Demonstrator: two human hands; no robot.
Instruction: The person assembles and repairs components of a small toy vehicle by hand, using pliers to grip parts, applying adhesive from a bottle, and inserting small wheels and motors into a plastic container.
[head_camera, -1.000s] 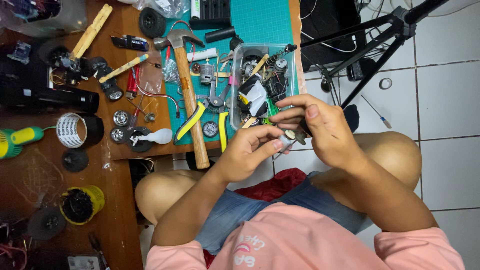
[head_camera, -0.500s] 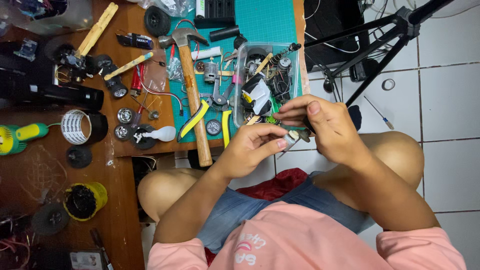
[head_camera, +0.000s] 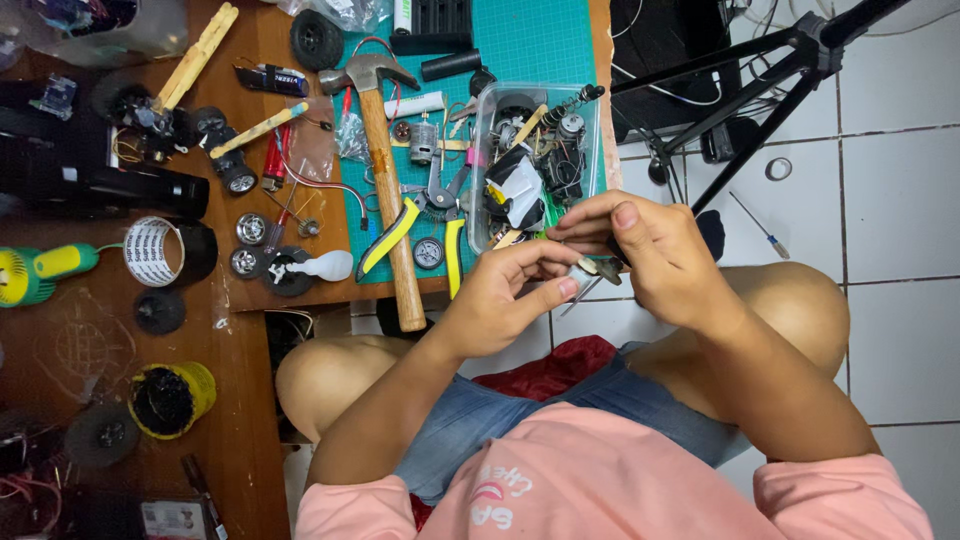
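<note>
Bright, even light; sharp focus, soft shadows.

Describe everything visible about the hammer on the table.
The hammer lies flat on the green cutting mat, its grey metal claw head at the far end and its long light wooden handle running toward the person, the end overhanging the table edge. Yellow-handled pliers lie across it. Neither hand touches it.

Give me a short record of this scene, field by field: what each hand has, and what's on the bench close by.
left hand: pinches a small silvery part
right hand: fingers on the same part
nearest container: clear plastic box of odds and ends
tools on bench: hammer, yellow-handled pliers
surface: green cutting mat on wooden table
</note>
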